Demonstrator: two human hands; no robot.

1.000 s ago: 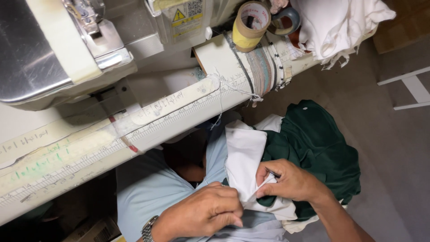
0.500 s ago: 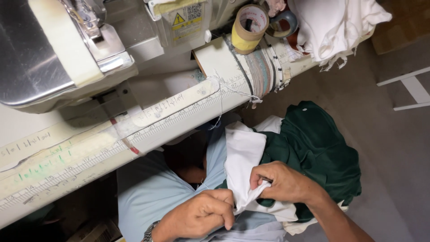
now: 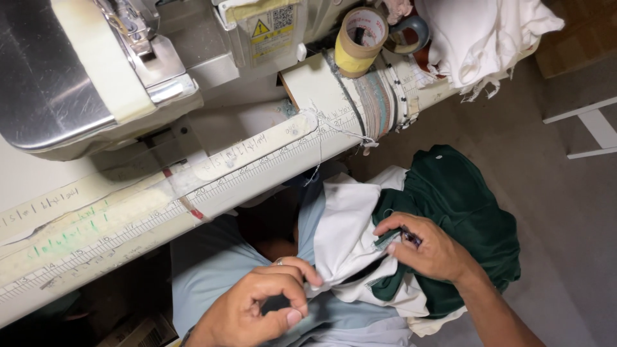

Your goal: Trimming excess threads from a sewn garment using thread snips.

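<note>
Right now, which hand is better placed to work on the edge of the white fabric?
The right hand, probably. Its fingertips already pinch the white fabric at its edge beside the green garment, seemingly with a small dark tool. The left hand only grips the fabric lower down, steadying it.

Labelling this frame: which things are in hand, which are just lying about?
In hand:
left hand gripping the white fabric piece
right hand on the dark green garment, pinching a small dark tool

Lying about:
yellow tape roll
grey sewing machine
white cloth pile
</note>
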